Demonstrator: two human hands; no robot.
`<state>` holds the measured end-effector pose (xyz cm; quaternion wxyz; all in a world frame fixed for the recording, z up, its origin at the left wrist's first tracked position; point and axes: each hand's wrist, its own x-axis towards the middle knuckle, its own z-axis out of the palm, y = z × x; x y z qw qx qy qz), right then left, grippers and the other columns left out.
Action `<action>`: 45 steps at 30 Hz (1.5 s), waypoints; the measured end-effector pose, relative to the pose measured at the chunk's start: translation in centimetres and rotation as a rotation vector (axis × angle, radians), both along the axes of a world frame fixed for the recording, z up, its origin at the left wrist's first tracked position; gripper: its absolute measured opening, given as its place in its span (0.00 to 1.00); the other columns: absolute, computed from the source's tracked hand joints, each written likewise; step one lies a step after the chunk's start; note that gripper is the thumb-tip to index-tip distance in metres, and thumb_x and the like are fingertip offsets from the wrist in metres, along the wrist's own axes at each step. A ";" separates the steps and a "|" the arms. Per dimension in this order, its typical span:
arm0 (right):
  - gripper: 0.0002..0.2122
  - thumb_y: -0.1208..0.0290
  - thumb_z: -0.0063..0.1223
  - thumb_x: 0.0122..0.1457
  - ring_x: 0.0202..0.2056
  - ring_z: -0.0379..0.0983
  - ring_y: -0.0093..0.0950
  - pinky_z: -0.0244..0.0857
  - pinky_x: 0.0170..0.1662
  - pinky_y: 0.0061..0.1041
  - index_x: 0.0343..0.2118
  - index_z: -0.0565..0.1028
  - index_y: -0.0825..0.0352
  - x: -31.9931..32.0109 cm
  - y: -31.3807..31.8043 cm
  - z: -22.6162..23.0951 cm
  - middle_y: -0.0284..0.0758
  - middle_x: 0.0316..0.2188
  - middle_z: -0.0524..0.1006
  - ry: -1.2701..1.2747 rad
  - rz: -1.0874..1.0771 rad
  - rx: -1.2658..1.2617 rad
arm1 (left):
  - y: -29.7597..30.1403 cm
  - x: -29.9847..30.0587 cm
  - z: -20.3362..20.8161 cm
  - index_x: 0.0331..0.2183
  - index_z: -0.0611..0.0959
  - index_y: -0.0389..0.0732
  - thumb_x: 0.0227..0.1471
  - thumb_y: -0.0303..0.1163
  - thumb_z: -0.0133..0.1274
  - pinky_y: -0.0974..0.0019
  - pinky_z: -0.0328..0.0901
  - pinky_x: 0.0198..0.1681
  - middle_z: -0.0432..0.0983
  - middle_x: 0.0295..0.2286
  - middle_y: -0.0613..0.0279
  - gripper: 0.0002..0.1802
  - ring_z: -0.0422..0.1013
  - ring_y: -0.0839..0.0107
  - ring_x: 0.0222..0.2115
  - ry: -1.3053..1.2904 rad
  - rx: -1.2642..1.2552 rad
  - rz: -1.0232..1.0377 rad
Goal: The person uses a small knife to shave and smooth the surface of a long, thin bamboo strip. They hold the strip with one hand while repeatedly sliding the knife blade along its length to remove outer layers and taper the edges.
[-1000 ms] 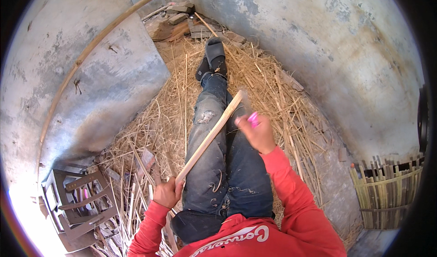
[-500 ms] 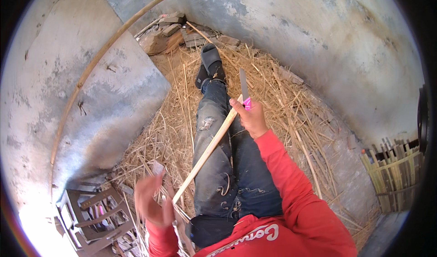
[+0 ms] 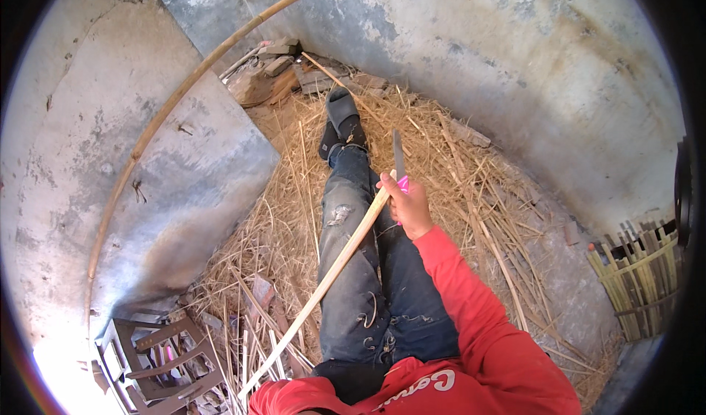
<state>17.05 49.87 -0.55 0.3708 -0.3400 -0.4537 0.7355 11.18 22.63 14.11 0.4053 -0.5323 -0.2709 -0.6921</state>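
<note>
My right hand point(image 3: 410, 207) is closed round the pink handle of a knife point(image 3: 398, 152), whose blade points away from me. Its thumb also pins the far end of a long pale strip of split wood or bamboo point(image 3: 323, 285). The strip slants down across my legs point(image 3: 346, 260) to the lower left, beside my left sleeve point(image 3: 283, 398). My left hand is out of the picture; only red cloth of that arm shows at the lower edge.
Straw and shavings point(image 3: 287, 201) cover the floor around my legs. An overturned wooden chair point(image 3: 173, 367) lies at lower left, a slatted basket point(image 3: 640, 279) stands at right. A long curved pole point(image 3: 158, 121) arcs along the left; broken bricks point(image 3: 276, 65) lie in the far corner.
My left hand has dropped out of view at the lower left. The strip's near end now shows farther down and left. My right hand keeps the knife and strip, slightly lower.
</note>
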 end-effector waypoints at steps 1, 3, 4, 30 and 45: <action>0.20 0.49 0.63 0.63 0.11 0.51 0.10 0.41 0.15 0.19 0.30 0.82 0.66 0.2 0.0 0.0 0.17 0.11 0.59 -0.007 0.005 -0.016 | 0.2 0.2 0.0 0.31 0.75 0.46 0.56 0.39 0.50 0.59 0.60 0.32 0.63 0.24 0.65 0.08 0.62 0.68 0.26 0.001 0.006 -0.005; 0.21 0.48 0.63 0.63 0.10 0.50 0.10 0.41 0.15 0.18 0.30 0.81 0.66 0.1 -0.5 -0.2 0.17 0.11 0.58 -0.002 0.003 -0.032 | 0.6 0.5 0.1 0.29 0.75 0.47 0.57 0.39 0.50 0.59 0.59 0.32 0.62 0.23 0.67 0.08 0.62 0.69 0.25 0.003 0.015 -0.009; 0.21 0.48 0.62 0.63 0.10 0.50 0.10 0.41 0.15 0.18 0.31 0.81 0.66 0.1 -0.5 -0.2 0.17 0.11 0.58 0.000 0.001 -0.037 | 0.6 0.6 0.1 0.29 0.75 0.47 0.57 0.39 0.49 0.60 0.58 0.32 0.61 0.23 0.67 0.08 0.61 0.70 0.25 0.002 0.016 -0.013; 0.26 0.50 0.57 0.66 0.16 0.63 0.35 0.57 0.25 0.38 0.19 0.72 0.69 0.9 0.0 -1.4 0.40 0.13 0.68 -0.450 -0.049 0.730 | 5.0 -3.1 -13.0 0.53 0.76 0.43 0.61 0.40 0.58 0.49 0.70 0.38 0.72 0.39 0.47 0.22 0.73 0.47 0.37 -0.325 -1.620 0.469; 0.25 0.51 0.47 0.70 0.22 0.73 0.54 0.63 0.26 0.49 0.23 0.75 0.68 3.1 -4.5 -0.2 0.51 0.17 0.73 -0.667 0.260 0.939 | 1.4 -6.1 -13.6 0.51 0.76 0.41 0.67 0.39 0.52 0.62 0.64 0.22 0.75 0.17 0.58 0.16 0.73 0.68 0.17 -0.610 -1.829 -0.052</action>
